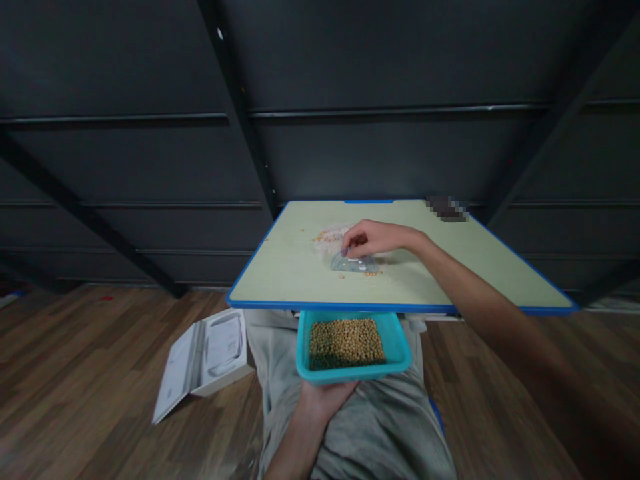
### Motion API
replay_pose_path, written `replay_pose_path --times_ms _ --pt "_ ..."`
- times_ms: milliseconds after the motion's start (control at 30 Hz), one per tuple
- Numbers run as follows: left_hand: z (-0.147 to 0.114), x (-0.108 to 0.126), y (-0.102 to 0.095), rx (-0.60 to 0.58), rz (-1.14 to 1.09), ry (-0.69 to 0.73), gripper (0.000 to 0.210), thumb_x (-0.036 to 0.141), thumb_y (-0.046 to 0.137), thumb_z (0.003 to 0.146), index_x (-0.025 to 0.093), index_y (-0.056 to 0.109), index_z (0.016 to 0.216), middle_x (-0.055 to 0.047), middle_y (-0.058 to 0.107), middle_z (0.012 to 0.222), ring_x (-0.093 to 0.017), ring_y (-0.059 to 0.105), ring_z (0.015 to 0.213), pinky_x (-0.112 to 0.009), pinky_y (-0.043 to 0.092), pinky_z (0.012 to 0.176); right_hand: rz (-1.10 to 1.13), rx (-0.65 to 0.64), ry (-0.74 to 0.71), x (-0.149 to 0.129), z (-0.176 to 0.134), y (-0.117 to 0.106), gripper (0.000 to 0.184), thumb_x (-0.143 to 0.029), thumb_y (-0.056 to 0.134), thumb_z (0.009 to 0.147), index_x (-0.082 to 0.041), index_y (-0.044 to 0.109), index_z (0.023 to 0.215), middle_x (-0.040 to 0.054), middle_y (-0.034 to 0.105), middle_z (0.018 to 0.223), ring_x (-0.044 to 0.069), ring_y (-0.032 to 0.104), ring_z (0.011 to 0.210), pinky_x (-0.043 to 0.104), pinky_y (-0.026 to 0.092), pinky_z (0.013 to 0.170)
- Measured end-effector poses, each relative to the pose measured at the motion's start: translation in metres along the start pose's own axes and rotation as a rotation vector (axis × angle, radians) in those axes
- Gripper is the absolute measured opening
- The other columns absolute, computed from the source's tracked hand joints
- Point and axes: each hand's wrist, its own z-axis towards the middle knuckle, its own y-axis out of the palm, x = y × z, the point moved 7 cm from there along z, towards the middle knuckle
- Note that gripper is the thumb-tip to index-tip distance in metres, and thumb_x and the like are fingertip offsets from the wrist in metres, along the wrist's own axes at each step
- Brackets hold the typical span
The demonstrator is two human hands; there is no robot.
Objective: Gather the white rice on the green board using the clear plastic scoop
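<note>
My right hand point(365, 239) pinches the top of a clear half-round protractor point(354, 264), whose straight edge rests on the pale table top point(265, 270). Just behind it lies a pile of white grains point(327, 239) mixed with some orange-yellow bits. A few loose yellow beans point(371, 273) sit in front of the protractor. Below the table's front edge, my left hand point(327, 395) supports a turquoise plastic tray point(400, 360) from underneath, its fingers mostly hidden. Inside the tray is a layer of round tan beans point(346, 340), perhaps soybeans.
A blue rim edges the table. At its far right corner lies a dark, pixelated object point(447, 209). An opened white box point(220, 347) stands on the wooden floor point(110, 373) at left. Dark wall panels point(360, 153) rise behind the table.
</note>
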Motion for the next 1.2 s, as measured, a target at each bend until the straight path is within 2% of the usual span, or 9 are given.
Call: replay_pose_path --times_ms 300,467,567,667,767,900,1000,1100,1200 --pt "0.000 0.000 -0.004 0.004 -0.020 0.029 0.049 0.028 0.031 0.103 0.035 0.062 0.140 -0.004 0.069 0.141 -0.023 0.068 0.123 -0.053 0.041 0.119 0.071 -0.043 -0.019 -0.008 0.004 0.015 0.028 -0.034 0.071 0.085 -0.012 0.077 0.101 0.0042 0.072 0.078 0.015 0.062 0.069 0.027 0.046 0.065" --pt "0.000 0.004 -0.001 0.040 -0.015 0.051 0.044 0.033 0.035 0.104 0.033 0.067 0.134 -0.004 0.075 0.132 -0.025 0.070 0.120 -0.055 0.041 0.118 0.073 0.050 -0.029 -0.019 0.009 0.025 0.030 -0.032 0.070 0.088 -0.011 0.078 0.108 0.0054 0.073 0.080 0.014 0.061 0.070 0.028 0.044 0.065" --pt "0.000 0.008 0.001 0.027 -0.031 0.068 0.042 0.037 0.039 0.103 0.032 0.069 0.131 -0.004 0.076 0.129 -0.027 0.068 0.124 -0.060 0.038 0.119 0.028 0.085 -0.078 -0.024 0.012 0.032 0.032 -0.030 0.066 0.092 -0.010 0.078 0.114 0.0080 0.075 0.089 0.015 0.061 0.076 0.028 0.044 0.069" --pt "0.001 0.013 0.001 0.008 -0.058 0.100 0.040 0.039 0.042 0.101 0.032 0.070 0.129 -0.005 0.076 0.130 -0.029 0.066 0.127 -0.062 0.035 0.121 0.000 0.057 -0.101 -0.027 0.012 0.038 0.034 -0.033 0.064 0.094 -0.013 0.078 0.118 0.0079 0.075 0.093 0.015 0.060 0.078 0.029 0.044 0.071" --pt "0.002 0.017 0.002 -0.003 -0.076 0.122 0.040 0.040 0.042 0.101 0.033 0.070 0.129 -0.004 0.072 0.137 -0.029 0.063 0.132 -0.061 0.032 0.122 0.036 -0.011 -0.100 -0.030 0.011 0.044 0.036 -0.038 0.066 0.095 -0.015 0.078 0.120 0.0047 0.072 0.084 0.014 0.057 0.073 0.028 0.043 0.068" --pt "0.002 0.017 0.007 0.001 -0.079 0.130 0.042 0.040 0.040 0.101 0.034 0.069 0.131 -0.005 0.067 0.144 -0.029 0.058 0.137 -0.064 0.030 0.123 0.112 -0.102 -0.101 -0.036 0.008 0.051 0.036 -0.039 0.071 0.092 -0.015 0.079 0.117 0.0036 0.071 0.079 0.014 0.058 0.072 0.027 0.045 0.066" --pt "0.001 0.015 0.012 0.012 -0.073 0.128 0.043 0.036 0.038 0.102 0.034 0.068 0.132 -0.005 0.067 0.144 -0.029 0.058 0.138 -0.065 0.031 0.122 0.163 -0.117 -0.080 -0.038 0.007 0.052 0.033 -0.038 0.074 0.090 -0.015 0.080 0.112 0.0034 0.072 0.077 0.014 0.061 0.071 0.027 0.046 0.066" --pt "0.000 0.016 0.013 0.024 -0.073 0.148 0.043 0.034 0.038 0.101 0.035 0.069 0.131 -0.003 0.068 0.142 -0.029 0.059 0.137 -0.064 0.032 0.122 0.181 -0.041 -0.086 -0.039 0.009 0.049 0.032 -0.037 0.072 0.091 -0.015 0.079 0.112 0.0038 0.072 0.078 0.014 0.061 0.071 0.028 0.046 0.066" --pt "0.000 0.017 0.009 0.024 -0.092 0.159 0.042 0.038 0.037 0.102 0.037 0.070 0.129 -0.002 0.070 0.140 -0.028 0.061 0.135 -0.063 0.032 0.122 0.104 0.132 -0.153 -0.042 0.014 0.042 0.030 -0.034 0.068 0.095 -0.016 0.078 0.116 0.0069 0.075 0.092 0.017 0.063 0.080 0.030 0.047 0.072"
